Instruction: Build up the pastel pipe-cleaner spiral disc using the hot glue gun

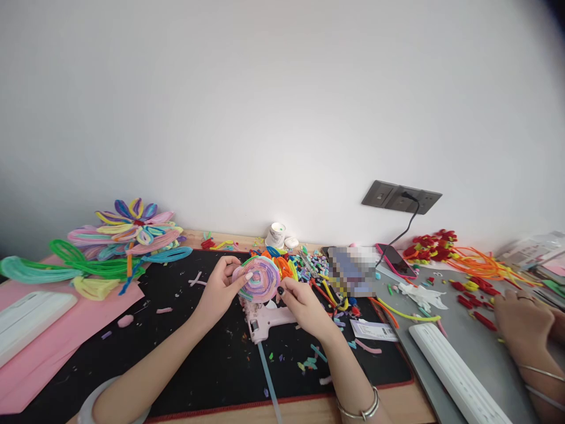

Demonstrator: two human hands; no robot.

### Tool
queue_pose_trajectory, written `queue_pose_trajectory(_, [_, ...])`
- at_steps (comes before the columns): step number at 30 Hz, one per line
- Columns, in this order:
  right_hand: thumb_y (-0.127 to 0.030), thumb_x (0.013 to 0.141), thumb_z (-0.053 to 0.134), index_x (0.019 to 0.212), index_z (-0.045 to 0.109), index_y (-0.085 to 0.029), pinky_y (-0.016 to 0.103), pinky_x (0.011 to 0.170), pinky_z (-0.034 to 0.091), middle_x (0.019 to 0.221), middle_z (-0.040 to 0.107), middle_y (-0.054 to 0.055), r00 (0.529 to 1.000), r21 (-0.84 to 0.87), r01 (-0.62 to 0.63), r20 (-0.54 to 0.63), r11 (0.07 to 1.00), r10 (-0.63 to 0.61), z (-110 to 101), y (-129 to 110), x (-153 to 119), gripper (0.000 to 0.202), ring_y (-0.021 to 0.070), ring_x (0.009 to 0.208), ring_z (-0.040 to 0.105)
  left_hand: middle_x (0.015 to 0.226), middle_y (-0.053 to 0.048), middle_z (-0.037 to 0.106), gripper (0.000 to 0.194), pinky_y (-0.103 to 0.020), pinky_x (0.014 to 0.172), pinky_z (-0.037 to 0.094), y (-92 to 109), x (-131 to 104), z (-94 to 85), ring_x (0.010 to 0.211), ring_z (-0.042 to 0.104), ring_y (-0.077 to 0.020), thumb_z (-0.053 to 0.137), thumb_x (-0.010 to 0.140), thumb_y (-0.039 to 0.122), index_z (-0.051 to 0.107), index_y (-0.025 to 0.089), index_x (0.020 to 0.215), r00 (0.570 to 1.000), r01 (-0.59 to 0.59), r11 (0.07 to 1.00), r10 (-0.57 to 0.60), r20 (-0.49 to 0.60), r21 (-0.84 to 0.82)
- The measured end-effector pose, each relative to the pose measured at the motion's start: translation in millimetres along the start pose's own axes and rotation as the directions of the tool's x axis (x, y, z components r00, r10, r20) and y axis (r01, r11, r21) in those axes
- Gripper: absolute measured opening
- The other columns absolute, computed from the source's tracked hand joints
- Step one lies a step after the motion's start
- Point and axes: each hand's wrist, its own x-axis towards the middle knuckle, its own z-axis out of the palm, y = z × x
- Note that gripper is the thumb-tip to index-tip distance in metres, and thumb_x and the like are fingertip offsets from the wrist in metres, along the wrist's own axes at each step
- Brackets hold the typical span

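A round coil of pastel pipe cleaners (pixel 259 279), wound in a pink, purple and green spiral, is held upright above the mat. My left hand (pixel 225 288) grips its left side, thumb across the front. At its lower right edge my right hand (pixel 302 303) pinches with closed fingers; whether they hold the rim or a small piece there is hard to see. Just below lies a pale pink glue gun (pixel 267 321) on the black mat (pixel 189 353), with a translucent glue stick (pixel 269 383) running out toward the front edge.
Pipe-cleaner flowers (pixel 136 227) lie at left on pink paper (pixel 57 365), beside a white case (pixel 35 321). Cut scraps (pixel 309 268) cover the back. At right are a phone (pixel 396 261), another white case (pixel 457 371) and a co-worker's hand (pixel 525 321) near red pieces.
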Motion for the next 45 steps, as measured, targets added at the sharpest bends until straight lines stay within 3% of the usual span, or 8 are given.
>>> queue_pose_trajectory(14, [-0.025,0.092,0.043,0.071,0.053,-0.018,0.026,0.059,0.028,0.065,0.044,-0.004,1.000,0.026,-0.008,0.000,1.000,0.008,-1.2,-2.3,-0.5,0.023,0.0128,0.062,0.039,0.075,0.004,0.061,0.039,-0.025,0.063,0.046,3.7,-1.7,2.5,0.068,0.058,-0.0146,0.072,0.071,0.040,0.045,0.022,0.092,0.999,-0.026,0.999,0.027,-0.019,0.025])
queue_pose_trajectory(24, [-0.025,0.092,0.043,0.075,0.052,-0.020,0.025,0.055,0.026,0.059,0.035,-0.006,0.998,0.165,-0.057,0.032,0.985,0.052,-0.9,0.8,-1.8,0.020,0.0117,0.054,0.032,0.075,0.004,0.062,0.039,-0.026,0.062,0.046,6.0,-2.5,2.9,0.068,0.059,-0.0156,0.072,0.071,0.041,0.044,0.022,0.092,1.000,-0.024,0.999,0.024,-0.016,0.031])
queue_pose_trajectory(45, [-0.028,0.092,0.044,0.072,0.052,-0.019,0.025,0.054,0.027,0.061,0.039,-0.005,0.999,0.109,-0.041,-0.001,0.993,0.042,-0.3,-0.8,-0.3,0.023,0.0120,0.057,0.034,0.075,0.004,0.061,0.041,-0.026,0.063,0.046,5.9,-3.5,4.0,0.067,0.059,-0.0150,0.073,0.070,0.042,0.044,0.022,0.091,1.000,0.004,1.000,-0.004,-0.002,0.001])
